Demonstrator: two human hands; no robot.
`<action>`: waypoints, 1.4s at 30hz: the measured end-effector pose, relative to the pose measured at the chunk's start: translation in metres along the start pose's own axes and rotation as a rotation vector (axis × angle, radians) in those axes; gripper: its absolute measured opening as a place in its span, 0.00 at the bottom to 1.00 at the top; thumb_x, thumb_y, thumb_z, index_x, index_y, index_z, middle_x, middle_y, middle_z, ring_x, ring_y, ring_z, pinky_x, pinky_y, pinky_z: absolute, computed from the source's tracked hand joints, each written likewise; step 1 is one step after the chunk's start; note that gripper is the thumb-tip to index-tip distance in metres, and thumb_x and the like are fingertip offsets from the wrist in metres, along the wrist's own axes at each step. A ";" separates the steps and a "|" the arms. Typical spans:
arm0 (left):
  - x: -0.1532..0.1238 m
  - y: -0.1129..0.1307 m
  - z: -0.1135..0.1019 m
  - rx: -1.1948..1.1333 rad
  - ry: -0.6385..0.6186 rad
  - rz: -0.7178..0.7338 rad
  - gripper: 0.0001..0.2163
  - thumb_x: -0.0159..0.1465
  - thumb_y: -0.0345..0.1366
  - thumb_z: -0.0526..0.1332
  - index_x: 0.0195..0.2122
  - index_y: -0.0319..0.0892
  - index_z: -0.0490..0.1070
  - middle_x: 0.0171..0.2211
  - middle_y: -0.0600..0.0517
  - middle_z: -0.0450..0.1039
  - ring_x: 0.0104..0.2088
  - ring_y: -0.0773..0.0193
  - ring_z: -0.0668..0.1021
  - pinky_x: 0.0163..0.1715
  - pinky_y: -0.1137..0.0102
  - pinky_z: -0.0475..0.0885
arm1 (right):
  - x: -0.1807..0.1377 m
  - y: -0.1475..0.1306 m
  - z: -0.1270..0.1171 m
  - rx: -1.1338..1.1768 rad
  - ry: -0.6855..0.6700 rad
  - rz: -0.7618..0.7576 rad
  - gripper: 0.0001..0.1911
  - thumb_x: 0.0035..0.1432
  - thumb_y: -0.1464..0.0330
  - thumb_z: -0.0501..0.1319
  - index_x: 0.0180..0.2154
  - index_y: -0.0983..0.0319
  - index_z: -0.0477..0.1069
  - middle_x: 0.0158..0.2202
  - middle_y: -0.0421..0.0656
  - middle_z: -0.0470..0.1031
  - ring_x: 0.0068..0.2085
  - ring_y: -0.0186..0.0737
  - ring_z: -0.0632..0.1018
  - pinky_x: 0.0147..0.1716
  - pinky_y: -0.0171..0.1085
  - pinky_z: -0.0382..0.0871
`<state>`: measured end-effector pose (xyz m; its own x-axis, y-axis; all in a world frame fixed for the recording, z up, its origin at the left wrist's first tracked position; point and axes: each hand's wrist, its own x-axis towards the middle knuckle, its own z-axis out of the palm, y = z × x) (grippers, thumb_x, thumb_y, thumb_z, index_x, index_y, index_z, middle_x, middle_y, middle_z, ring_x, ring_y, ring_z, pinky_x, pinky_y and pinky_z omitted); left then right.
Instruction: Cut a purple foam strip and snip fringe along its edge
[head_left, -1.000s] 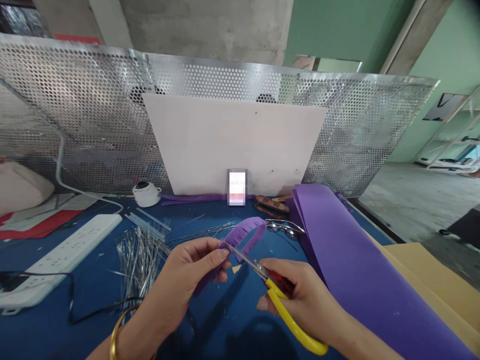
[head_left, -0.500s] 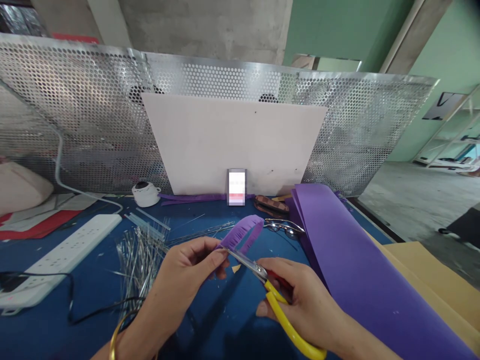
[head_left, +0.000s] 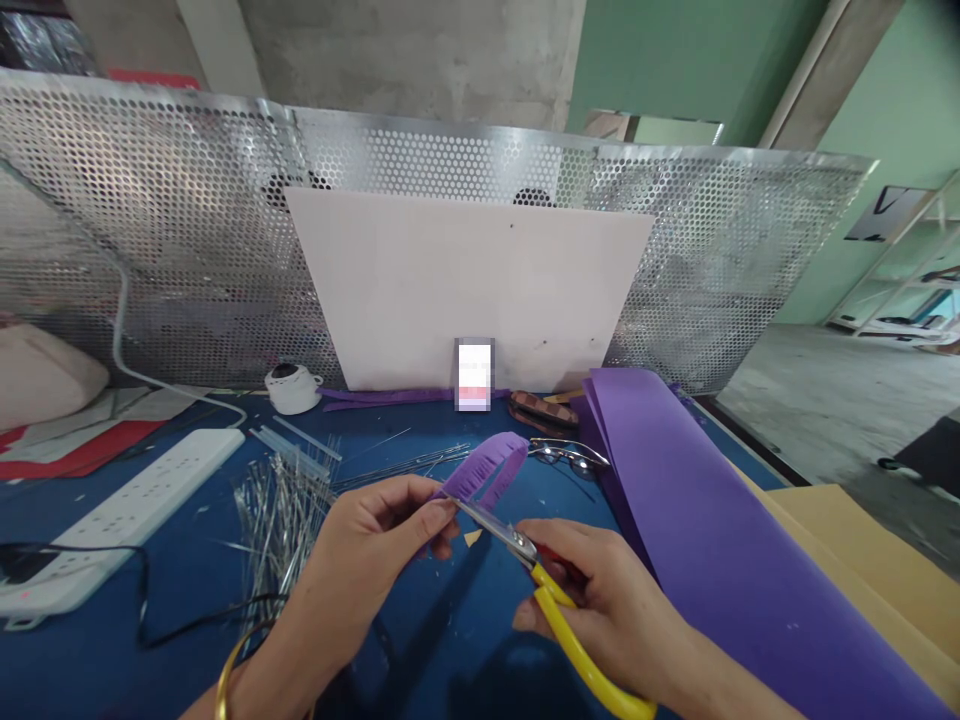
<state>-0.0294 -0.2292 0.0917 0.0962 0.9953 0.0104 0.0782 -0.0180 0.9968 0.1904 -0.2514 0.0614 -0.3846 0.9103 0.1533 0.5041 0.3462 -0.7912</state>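
Between thumb and fingers, my left hand (head_left: 394,535) pinches one end of a purple paper strip (head_left: 487,466). The strip curves away in a loop above the table, and small cuts show along its edge. My right hand (head_left: 600,590) is wrapped round the scissors (head_left: 574,640), which have yellow handles and a bit of red near the fingers. Their metal blades point up and left, with the tips at the strip's edge beside my left thumb. How far the blades are apart is hard to make out.
Thin silver wires (head_left: 277,520) lie left of my hands, near a white power strip (head_left: 127,520). Eyeglasses (head_left: 570,456) and a checked pouch (head_left: 544,410) sit beyond the strip. Large purple sheets (head_left: 697,520) cover the right side. A phone (head_left: 474,375) leans against a white board (head_left: 472,280).
Both hands hold nearly the same place. The scissors and the purple paper strip have shifted only very slightly.
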 end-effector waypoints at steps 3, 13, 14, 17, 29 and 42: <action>0.000 -0.002 0.000 -0.021 0.005 -0.017 0.06 0.57 0.39 0.67 0.26 0.45 0.80 0.23 0.54 0.75 0.25 0.66 0.74 0.28 0.73 0.70 | 0.000 0.000 0.000 -0.001 -0.004 0.012 0.13 0.53 0.62 0.69 0.41 0.59 0.74 0.28 0.37 0.67 0.27 0.35 0.64 0.25 0.32 0.57; 0.002 -0.004 0.000 -0.097 -0.003 -0.032 0.06 0.57 0.39 0.68 0.26 0.44 0.80 0.23 0.55 0.76 0.25 0.67 0.74 0.29 0.74 0.71 | 0.000 0.002 0.001 0.001 0.014 -0.004 0.14 0.53 0.63 0.69 0.42 0.56 0.75 0.28 0.36 0.67 0.26 0.34 0.63 0.24 0.32 0.55; 0.002 -0.004 0.000 -0.109 -0.001 -0.035 0.06 0.57 0.40 0.68 0.27 0.44 0.80 0.24 0.55 0.76 0.25 0.67 0.74 0.29 0.73 0.71 | 0.001 0.002 0.001 0.000 0.016 -0.009 0.13 0.53 0.63 0.69 0.41 0.57 0.75 0.27 0.36 0.66 0.26 0.34 0.63 0.24 0.32 0.55; 0.002 -0.005 0.000 -0.106 0.021 -0.022 0.07 0.57 0.41 0.67 0.28 0.44 0.79 0.24 0.54 0.77 0.24 0.66 0.75 0.29 0.73 0.71 | 0.002 0.000 0.000 0.003 0.015 -0.009 0.10 0.53 0.64 0.69 0.37 0.58 0.74 0.26 0.34 0.63 0.26 0.33 0.61 0.24 0.32 0.54; 0.001 -0.006 0.004 -0.095 0.037 -0.050 0.11 0.57 0.45 0.67 0.25 0.43 0.77 0.20 0.56 0.74 0.22 0.69 0.73 0.25 0.76 0.69 | 0.004 0.011 0.011 0.322 -0.079 0.043 0.10 0.53 0.65 0.69 0.29 0.63 0.70 0.24 0.34 0.54 0.27 0.32 0.54 0.24 0.33 0.50; 0.000 -0.004 0.005 -0.174 0.017 -0.115 0.12 0.56 0.45 0.68 0.26 0.41 0.76 0.20 0.57 0.74 0.15 0.75 0.67 0.18 0.79 0.58 | 0.002 0.007 0.009 0.308 -0.101 -0.019 0.13 0.56 0.61 0.67 0.36 0.63 0.72 0.24 0.33 0.51 0.27 0.32 0.52 0.24 0.33 0.47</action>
<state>-0.0252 -0.2292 0.0874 0.0792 0.9914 -0.1045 -0.0851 0.1111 0.9902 0.1858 -0.2492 0.0509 -0.4741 0.8719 0.1230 0.2437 0.2642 -0.9332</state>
